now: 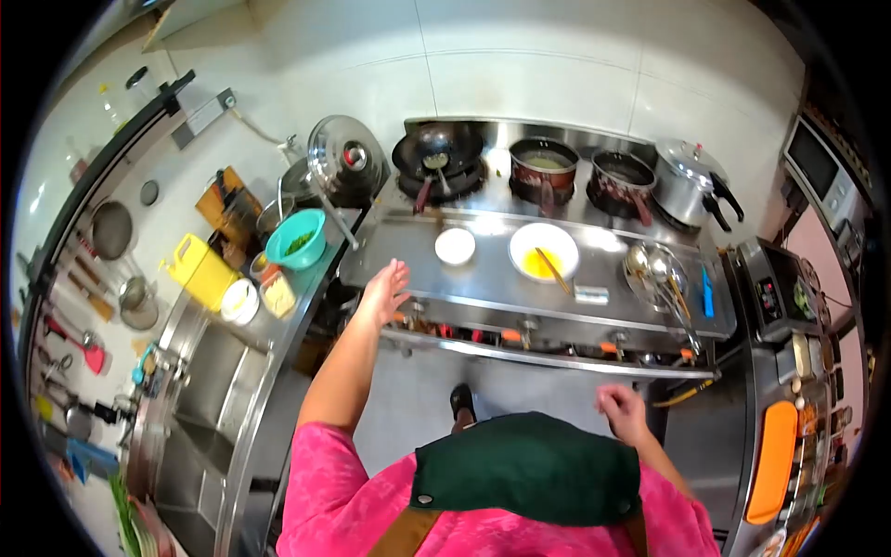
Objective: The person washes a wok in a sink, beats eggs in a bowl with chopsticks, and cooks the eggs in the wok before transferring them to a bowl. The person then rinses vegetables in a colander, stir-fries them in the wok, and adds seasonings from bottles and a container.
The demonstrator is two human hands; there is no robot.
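My left hand reaches out over the front left of the steel stove top, fingers apart, holding nothing. Nearest to it stands a small white bowl. A larger white bowl with yellow liquid and a wooden utensil lies further right. My right hand hangs low before the stove's front edge, fingers curled; whether anything small is inside them does not show. Behind the bowls, a dark wok with a ladle in it sits on the left burner.
Two dark red pots and a pressure cooker stand along the back. A teal bowl with greens, a yellow jug and a sink are left. Ladles and a blue-handled tool lie right.
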